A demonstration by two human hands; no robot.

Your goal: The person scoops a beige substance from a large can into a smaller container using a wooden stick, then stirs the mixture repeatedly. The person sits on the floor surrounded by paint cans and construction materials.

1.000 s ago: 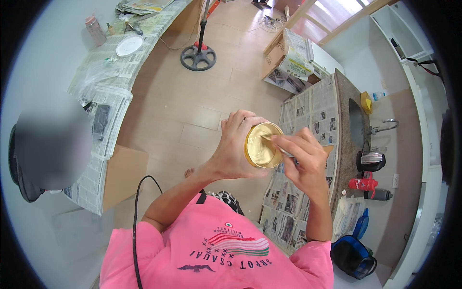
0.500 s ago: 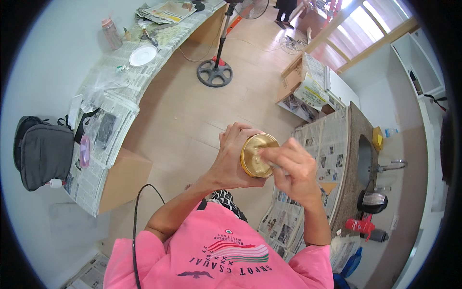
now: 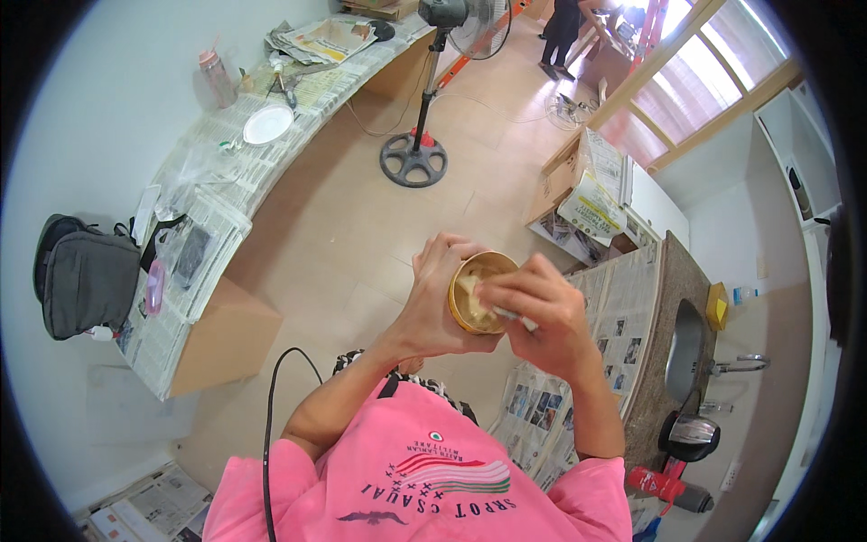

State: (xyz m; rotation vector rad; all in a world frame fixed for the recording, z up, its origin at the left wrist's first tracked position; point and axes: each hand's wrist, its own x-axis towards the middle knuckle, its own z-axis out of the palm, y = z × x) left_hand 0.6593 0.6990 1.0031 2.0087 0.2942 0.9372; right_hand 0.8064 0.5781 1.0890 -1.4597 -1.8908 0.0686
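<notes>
A round yellow tin (image 3: 454,313) sits in my left hand (image 3: 433,294), whose fingers wrap its far left side and underside. Its mouth tilts up toward me and shows a gold-coloured inner wall with pale cream paste (image 3: 470,287) inside. My right hand (image 3: 551,316) is closed in a pinch, fingertips over the right part of the mouth and partly inside. A small whitish piece (image 3: 517,319) pokes out below those fingers; it may be a cloth, but the fingers hide most of it.
Newspaper covers the left bench (image 3: 298,108), which bears a white lid (image 3: 268,125), a bottle (image 3: 217,79) and a grey bag (image 3: 95,282). A pedestal fan (image 3: 414,161) stands ahead. At right are a papered counter (image 3: 614,307), sink (image 3: 685,348) and kettle (image 3: 691,435). Another person (image 3: 562,36) stands far off.
My right fingertips have shifted slightly down and left within the tin's mouth, and more of the whitish piece shows. My left hand keeps its hold. The room appears lower as the view tilts.
</notes>
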